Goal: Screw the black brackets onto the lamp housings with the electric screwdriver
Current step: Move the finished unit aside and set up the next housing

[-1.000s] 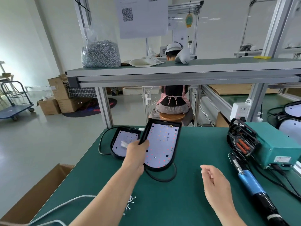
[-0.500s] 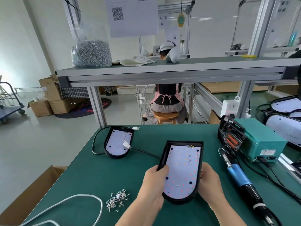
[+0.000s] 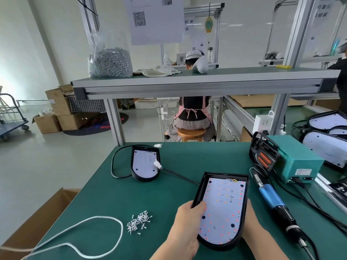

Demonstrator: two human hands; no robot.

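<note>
Lamp housing [image 3: 222,207] hides fingers of right hand [image 3: 252,221].

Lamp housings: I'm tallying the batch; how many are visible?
4 clearly: a near housing gripped by left hand and right hand; a far-left housing on the mat; an upper housing and lower housing overlapping at the right edge, beyond the teal box. Others may hide there.

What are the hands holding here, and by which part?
The near lamp housing: left hand grips its left rim, right hand its right edge.
</note>
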